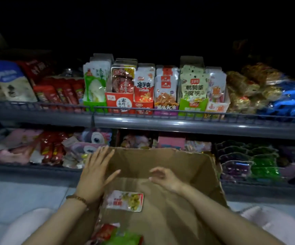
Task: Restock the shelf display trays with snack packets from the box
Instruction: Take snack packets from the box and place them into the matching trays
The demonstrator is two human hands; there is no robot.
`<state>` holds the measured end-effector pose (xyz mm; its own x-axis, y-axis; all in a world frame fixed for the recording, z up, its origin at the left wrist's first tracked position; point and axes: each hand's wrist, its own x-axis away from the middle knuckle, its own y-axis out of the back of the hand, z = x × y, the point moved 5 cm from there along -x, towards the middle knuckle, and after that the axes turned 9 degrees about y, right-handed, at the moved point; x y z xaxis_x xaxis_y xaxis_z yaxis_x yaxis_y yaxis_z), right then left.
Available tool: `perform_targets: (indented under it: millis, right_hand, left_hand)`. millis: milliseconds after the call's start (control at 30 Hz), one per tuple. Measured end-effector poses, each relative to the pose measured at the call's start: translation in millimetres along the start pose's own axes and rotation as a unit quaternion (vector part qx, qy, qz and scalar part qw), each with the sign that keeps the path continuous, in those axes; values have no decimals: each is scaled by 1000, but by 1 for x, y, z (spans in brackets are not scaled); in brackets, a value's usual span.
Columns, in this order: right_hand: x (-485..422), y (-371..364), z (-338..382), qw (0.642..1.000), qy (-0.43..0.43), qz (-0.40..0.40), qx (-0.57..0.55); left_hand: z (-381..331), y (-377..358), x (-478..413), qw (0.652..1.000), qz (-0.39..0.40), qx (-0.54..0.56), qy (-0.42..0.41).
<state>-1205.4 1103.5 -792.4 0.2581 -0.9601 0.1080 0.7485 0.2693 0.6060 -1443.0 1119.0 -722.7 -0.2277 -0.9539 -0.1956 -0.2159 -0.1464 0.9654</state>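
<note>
The snack packet (125,200) lying flat on the floor of the cardboard box (161,161) looks like a thin sealed pouch: light, soft and crinkly, with a glossy film that would likely slip under a flat press. It is probably best pinched at an edge seam or a corner, not squeezed across the middle, where the contents could be crushed. It sits in the near-left part of the box, just below and near the left hand (97,172), whose fingers are straight and spread, the palm lying against the box's left wall with nothing gripped. The right hand (164,177) hovers over the middle of the box, further right and beyond the packet, its fingers loosely bent and empty; it is blurred, so finer detail is unclear. The two hands are apart. More packets (118,234), red and green, are bunched at the box's nearest end. The display trays (119,103) stand in a row on the upper shelf (178,124), beyond the box, already looking fairly full of upright pouches.
</note>
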Motion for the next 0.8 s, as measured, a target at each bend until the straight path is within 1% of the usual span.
perform_targets:
  millis: [33,100,133,167,200,233,300,367,500,567,600,667,733,800]
  right_hand:
    - [-5,-22,-7,999,-13,34,-8]
    - [-17,-56,-16,993,-67,53,-76]
    - [-20,-71,-19,992,-69,84,-65]
    - [-19,-87,-18,985,-101,118,-80]
    - [-13,-98,-18,960,-201,106,-167]
    - [-12,-108,-26,941,-255,53,-216]
    - [-6,-120,-34,932,-286,19,-223]
    - [-4,-129,-30,913,-314,-10,-261]
    - [-9,-116,-22,915,-277,-61,-286]
    - [-10,-98,-15,919,-255,-76,-292]
    - [-9,-86,-8,922,-238,-74,-297]
    - [-11,-58,9,917,-190,-67,-344]
    - [-7,-26,28,912,-154,-50,-378]
    - [-1,5,40,902,-135,-46,-407]
  left_hand:
    - [10,0,4,1000,9,8,9]
    - [26,-3,11,999,17,41,22]
    - [31,-5,14,997,22,66,30]
    - [35,-7,17,994,26,93,41]
    - [36,-8,19,991,27,120,53]
    - [36,-9,20,987,28,143,64]
    - [34,-10,20,982,32,165,84]
    - [33,-10,19,981,34,165,95]
    - [33,-11,18,980,48,166,98]
    - [32,-8,15,978,37,185,88]
    - [30,-5,12,977,26,196,79]
    - [20,4,7,973,11,221,66]
    - [8,12,1,966,13,251,60]
    - [-5,18,-5,958,18,282,54]
